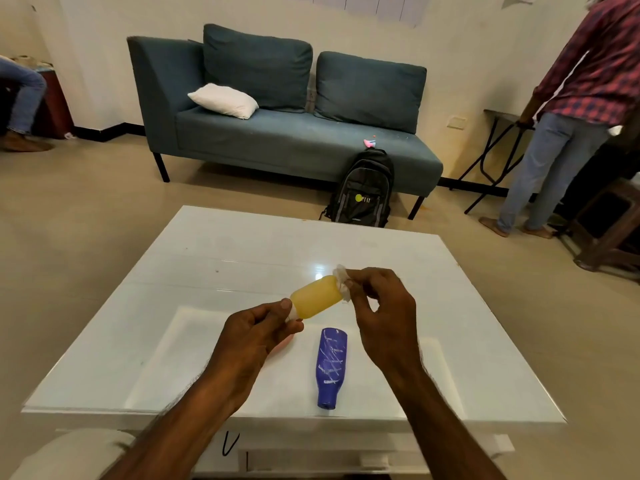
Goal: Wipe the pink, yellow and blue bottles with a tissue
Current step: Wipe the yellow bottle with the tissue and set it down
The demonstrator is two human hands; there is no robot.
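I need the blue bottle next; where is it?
In the head view, the blue bottle lies on its side on the white table, nearer the camera than the held yellow bottle.

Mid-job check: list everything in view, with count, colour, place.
yellow bottle: one, yellow, held between both hands
tissue: one, white, against the yellow bottle's far end
blue bottle: one, blue, lying on the table
pink bottle: one, pink, mostly hidden behind left hand
table: one, white, in front
sofa: one, teal, by the wall
pillow: one, white, on the sofa
backpack: one, black, on floor against sofa
other people: two, at left and right edges
left hand: grips bottle's cap end
right hand: pinches tissue
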